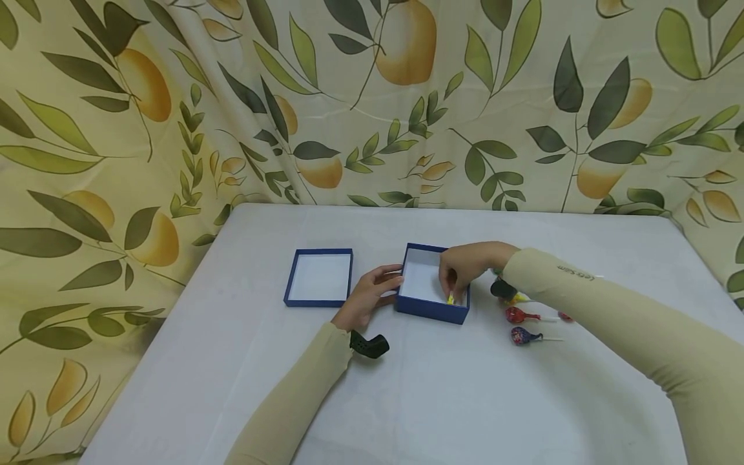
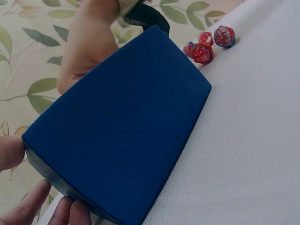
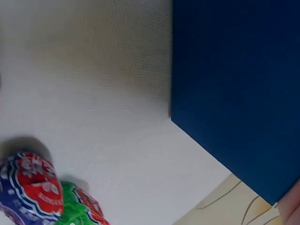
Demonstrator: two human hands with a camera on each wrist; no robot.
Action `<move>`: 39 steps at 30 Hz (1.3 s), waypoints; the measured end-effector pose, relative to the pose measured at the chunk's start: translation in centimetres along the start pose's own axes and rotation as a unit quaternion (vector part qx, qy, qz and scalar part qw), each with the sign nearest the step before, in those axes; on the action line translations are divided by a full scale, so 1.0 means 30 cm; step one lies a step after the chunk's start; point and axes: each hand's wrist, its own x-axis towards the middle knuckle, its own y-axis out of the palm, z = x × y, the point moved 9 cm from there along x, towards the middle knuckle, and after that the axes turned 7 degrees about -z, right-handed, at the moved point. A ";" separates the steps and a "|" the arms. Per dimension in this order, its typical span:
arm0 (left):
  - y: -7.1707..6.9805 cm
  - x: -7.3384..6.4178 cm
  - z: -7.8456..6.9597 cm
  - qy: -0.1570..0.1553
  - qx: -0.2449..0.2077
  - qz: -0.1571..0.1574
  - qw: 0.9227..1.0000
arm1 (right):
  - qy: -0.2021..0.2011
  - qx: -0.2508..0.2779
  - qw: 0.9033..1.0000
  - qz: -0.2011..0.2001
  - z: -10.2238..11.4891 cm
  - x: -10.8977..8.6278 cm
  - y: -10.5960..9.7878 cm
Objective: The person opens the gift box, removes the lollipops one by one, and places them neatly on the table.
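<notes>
A blue box (image 1: 431, 310) with a white inside sits uncovered on the table. My left hand (image 1: 367, 296) rests against its left wall; in the left wrist view, the fingertips (image 2: 33, 199) touch the box's side. My right hand (image 1: 462, 266) reaches down into the box's right part and pinches a small yellow-wrapped lollipop (image 1: 450, 299) close over the floor of the box. The fingers cover most of this lollipop. From the right wrist camera, the blue outer wall (image 3: 234, 93) hides nearly the whole hand.
Left of the box lies its blue-rimmed lid (image 1: 318, 303), white inside facing up. Right of it are several lollipops, among them a red one (image 1: 516, 314) and a purple one (image 1: 523, 336), partly under the right forearm. A green-wrapped one (image 3: 80, 206) shows in the right wrist view.
</notes>
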 end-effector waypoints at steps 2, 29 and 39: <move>0.001 -0.001 -0.001 0.000 0.000 0.000 1.000 | 0.001 0.007 1.000 -0.009 -0.003 0.001 -0.002; 0.001 0.001 0.004 -0.011 0.000 -0.016 1.000 | -0.011 0.013 0.990 -0.138 -0.004 -0.010 -0.043; 0.001 -0.003 0.001 -0.012 -0.005 -0.025 1.000 | -0.037 0.027 0.977 -0.207 0.007 -0.034 -0.089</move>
